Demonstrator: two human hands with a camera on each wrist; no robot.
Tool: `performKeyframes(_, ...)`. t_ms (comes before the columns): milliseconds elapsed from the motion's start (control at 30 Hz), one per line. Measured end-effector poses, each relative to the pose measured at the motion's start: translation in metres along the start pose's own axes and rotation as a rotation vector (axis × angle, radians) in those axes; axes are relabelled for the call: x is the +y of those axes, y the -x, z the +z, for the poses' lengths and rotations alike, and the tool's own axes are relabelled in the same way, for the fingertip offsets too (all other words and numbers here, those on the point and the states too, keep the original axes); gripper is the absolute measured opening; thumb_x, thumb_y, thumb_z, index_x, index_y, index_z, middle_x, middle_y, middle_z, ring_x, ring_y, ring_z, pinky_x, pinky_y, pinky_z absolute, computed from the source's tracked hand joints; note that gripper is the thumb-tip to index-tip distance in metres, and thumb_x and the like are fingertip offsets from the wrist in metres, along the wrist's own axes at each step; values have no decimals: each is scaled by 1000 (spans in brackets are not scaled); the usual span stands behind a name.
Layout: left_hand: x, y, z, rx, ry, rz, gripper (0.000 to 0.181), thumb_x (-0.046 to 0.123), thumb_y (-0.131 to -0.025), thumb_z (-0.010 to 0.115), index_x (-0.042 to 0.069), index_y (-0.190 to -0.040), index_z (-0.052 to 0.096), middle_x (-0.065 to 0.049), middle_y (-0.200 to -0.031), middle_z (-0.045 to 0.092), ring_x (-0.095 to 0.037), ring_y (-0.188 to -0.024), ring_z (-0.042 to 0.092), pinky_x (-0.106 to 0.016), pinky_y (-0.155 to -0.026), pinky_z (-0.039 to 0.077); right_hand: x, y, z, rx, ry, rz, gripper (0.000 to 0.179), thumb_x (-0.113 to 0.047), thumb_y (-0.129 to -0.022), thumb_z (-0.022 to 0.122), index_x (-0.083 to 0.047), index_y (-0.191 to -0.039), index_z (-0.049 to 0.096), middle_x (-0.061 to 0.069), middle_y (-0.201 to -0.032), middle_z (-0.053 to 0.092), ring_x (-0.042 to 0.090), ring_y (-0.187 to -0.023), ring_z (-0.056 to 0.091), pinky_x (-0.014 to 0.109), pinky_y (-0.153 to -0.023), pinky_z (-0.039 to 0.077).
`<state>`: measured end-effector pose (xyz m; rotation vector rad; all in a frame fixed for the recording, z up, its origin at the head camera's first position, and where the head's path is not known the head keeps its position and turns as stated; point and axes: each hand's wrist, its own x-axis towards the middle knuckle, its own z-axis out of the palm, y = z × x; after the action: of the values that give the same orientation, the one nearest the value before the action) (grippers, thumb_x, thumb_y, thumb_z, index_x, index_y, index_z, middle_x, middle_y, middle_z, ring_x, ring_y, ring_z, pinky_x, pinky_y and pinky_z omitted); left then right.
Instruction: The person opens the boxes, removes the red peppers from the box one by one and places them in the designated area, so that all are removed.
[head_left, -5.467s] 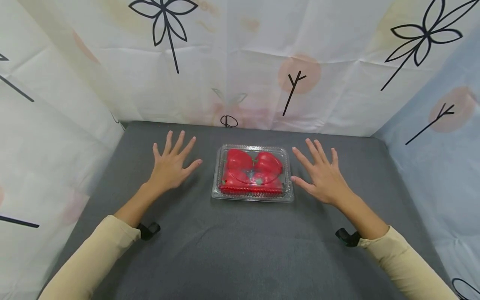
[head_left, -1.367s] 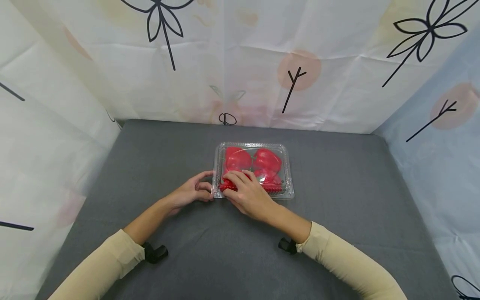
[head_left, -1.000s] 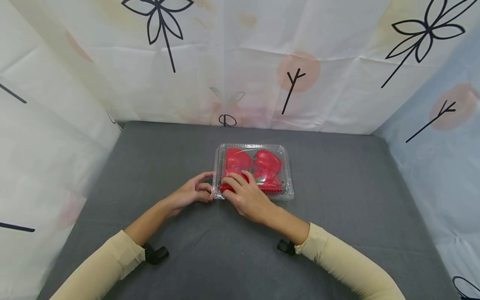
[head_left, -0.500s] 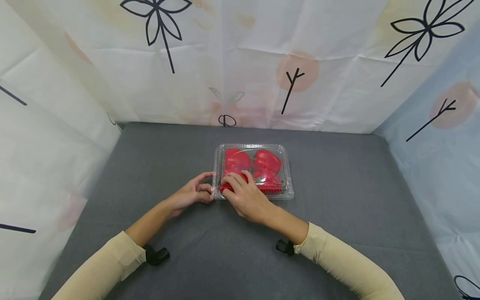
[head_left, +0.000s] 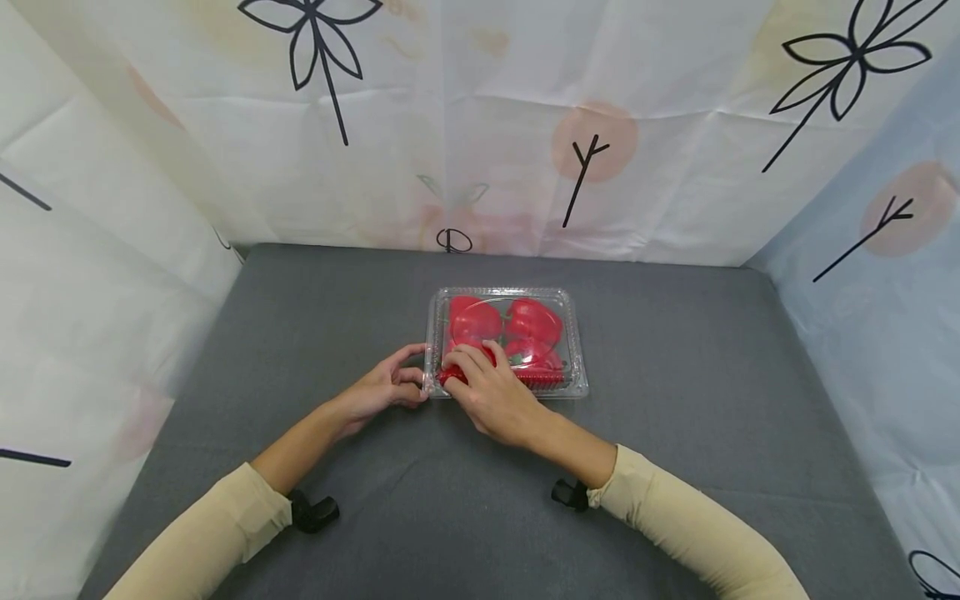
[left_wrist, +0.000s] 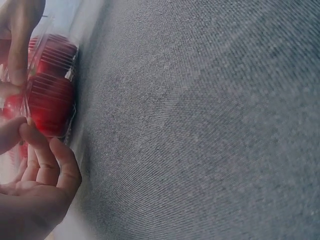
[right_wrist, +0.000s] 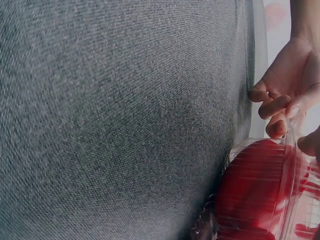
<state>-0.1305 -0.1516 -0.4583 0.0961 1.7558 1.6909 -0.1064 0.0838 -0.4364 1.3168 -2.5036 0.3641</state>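
Observation:
A lidded clear plastic clamshell box (head_left: 576,350) sits on the grey cloth, with several red bell peppers (head_left: 534,322) inside. At its front left corner my left hand (head_left: 369,392) pinches the flat rim between thumb and fingertips; the left wrist view shows this thumb-and-finger (left_wrist: 45,187) pinch closely. My right hand (head_left: 497,398) reaches over the front edge, its bent fingers on the lid's left part and its thumb at the front side. It covers part of the front left pepper. In the right wrist view the ribbed side of the box (right_wrist: 285,200) shows, lid and base together.
Grey cloth (head_left: 465,508) covers the table all around the box. White printed curtains (head_left: 510,167) stand behind and at both sides. A black strap device (head_left: 313,510) is on the left wrist, another (head_left: 572,493) on the right.
Both hands came in from beside the box: the left took hold of its front left corner, the right came over its lid. Over the last second they barely move.

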Motion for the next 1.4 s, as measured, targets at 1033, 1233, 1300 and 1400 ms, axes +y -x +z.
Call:
performKeyframes(1033, 5, 4, 0, 14, -92, 54, 66, 14, -96, 67, 5, -150, 31, -29, -107, 66, -23, -82, 70, -37, -89, 54, 4, 5, -7, 116, 45, -33, 58, -19, -77, 84, -15, -129, 60, 17, -137, 50, 30, -130, 44, 49, -101, 43)
performKeyframes(1233, 6, 4, 2, 41, -132, 40, 59, 12, -96, 66, 4, -147, 36, -26, -106, 68, -23, -85, 69, -37, -85, 55, 11, 15, -13, 144, 90, -17, 65, -21, -76, 85, -16, -135, 57, 18, -140, 48, 32, -131, 44, 49, -102, 42)
performKeyframes(1300, 6, 4, 2, 56, -152, 37, 58, 12, -96, 66, 3, -146, 38, -22, -103, 69, -24, -88, 68, -38, -85, 55, 13, 18, -15, 151, 108, -13, 65, -21, -76, 85, -16, -135, 57, 19, -140, 49, 32, -131, 44, 49, -102, 42)
performKeyframes(1400, 7, 4, 3, 78, -168, 32, 57, 12, -95, 67, 3, -144, 40, -17, -98, 70, -26, -91, 67, -37, -86, 55, 16, 23, -18, 156, 131, 3, 65, -22, -76, 85, -15, -134, 57, 19, -139, 49, 33, -130, 45, 49, -101, 43)
